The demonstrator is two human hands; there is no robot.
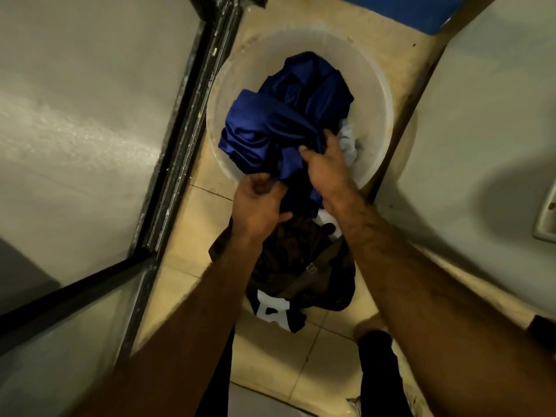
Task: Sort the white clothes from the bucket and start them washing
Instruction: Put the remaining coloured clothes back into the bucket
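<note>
Left hand [258, 203] and right hand [323, 164] both clutch the limp, sleek blue garment [270, 124] at the bucket's [382, 94] near rim; the soft white cloth [349, 142] beside it should pinch up lightly.

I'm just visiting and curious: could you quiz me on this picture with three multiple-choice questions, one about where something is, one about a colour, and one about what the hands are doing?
1. Where does the pile of dark clothes lie?
A. on a shelf
B. on the floor beside the bucket
C. over a chair

2. What colour is the cloth under the left hand and the right hand?
A. red
B. blue
C. green

3. What are the two hands doing?
A. both grip the cloth
B. both hang idle
C. both press flat on a wall

Answers:
1 B, the dark heap rests on the tiles just outside the bucket.
2 B, the bunched cloth is deep blue.
3 A, both hands curl into its folds.
</note>
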